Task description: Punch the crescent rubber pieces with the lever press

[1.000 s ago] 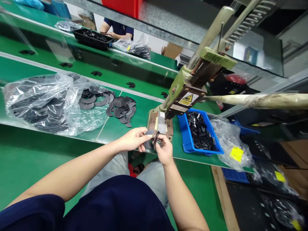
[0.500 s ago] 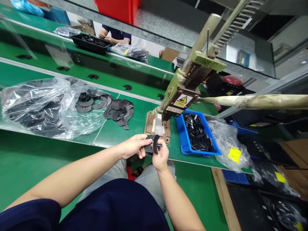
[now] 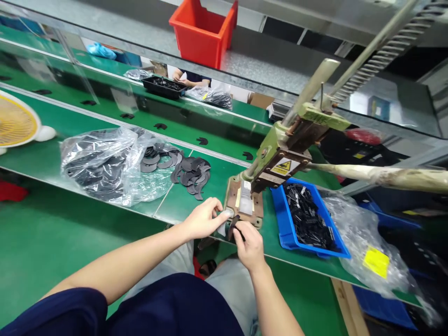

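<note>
Just in front of the base of a green hand press [image 3: 276,163], my left hand [image 3: 208,217] has thumb and fingers closed around a grey curved piece [image 3: 221,228]. To its right, my right hand [image 3: 249,243] pinches a black curved piece [image 3: 233,227] between thumb and fingers. The two pieces are close together at the table edge; whether they touch is hard to tell. A pile of dark curved pieces [image 3: 192,173] lies left of the press. On the right is a blue tray [image 3: 285,228] full of small black parts.
A plastic bag of dark pieces [image 3: 101,163] lies at left, near a yellow fan [image 3: 17,121]. The press lever [image 3: 378,172] reaches right, over the tray. Behind run a belt [image 3: 182,135] with black pieces and a shelf with a red bin [image 3: 199,42]. Another person's arms show beyond.
The view has shifted, bringing the fan into sight. My hands have moved apart, and the grey and black pieces, held together before, now sit one in each hand.
</note>
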Tool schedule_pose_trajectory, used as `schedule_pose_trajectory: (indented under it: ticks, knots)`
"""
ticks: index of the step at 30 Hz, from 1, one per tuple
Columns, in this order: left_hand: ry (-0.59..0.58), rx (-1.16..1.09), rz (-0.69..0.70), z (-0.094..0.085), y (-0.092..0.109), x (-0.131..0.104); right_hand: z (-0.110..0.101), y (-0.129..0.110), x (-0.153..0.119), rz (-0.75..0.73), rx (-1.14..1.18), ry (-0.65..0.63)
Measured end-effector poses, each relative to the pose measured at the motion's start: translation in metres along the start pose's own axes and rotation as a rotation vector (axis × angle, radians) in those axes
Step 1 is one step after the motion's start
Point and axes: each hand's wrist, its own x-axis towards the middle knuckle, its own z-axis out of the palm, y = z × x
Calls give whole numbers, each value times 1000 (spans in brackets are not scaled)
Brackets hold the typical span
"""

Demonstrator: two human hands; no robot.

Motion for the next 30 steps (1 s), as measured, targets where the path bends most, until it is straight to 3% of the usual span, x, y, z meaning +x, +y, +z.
schedule_pose_trajectory:
  ticks: [1, 3, 7, 13, 16, 22, 27, 30]
  knots:
    - [54, 97, 76, -1, 3, -1, 2, 1, 0, -13, -22, -1]
    - [34, 224, 176, -1, 9, -2, 4, 3, 0, -40, -70, -7]
    - [-81, 223, 121, 7, 11, 1, 6, 5, 3, -89, -161, -8]
    - [-152, -5, -109, 16, -7, 8, 6, 4, 4, -134, -200, 25]
    - [-223, -158, -150, 15, -11, 12, 5, 1, 6, -111, -151, 50]
    - [-47, -434, -94, 14, -9, 7, 2, -3, 9, -2, 3, 98]
    - [-318, -689, -242, 15, -12, 1, 3, -5, 2, 90, 46, 65]
    - [-314, -689, -238, 16, -14, 0, 1, -9, -1, 147, 82, 37]
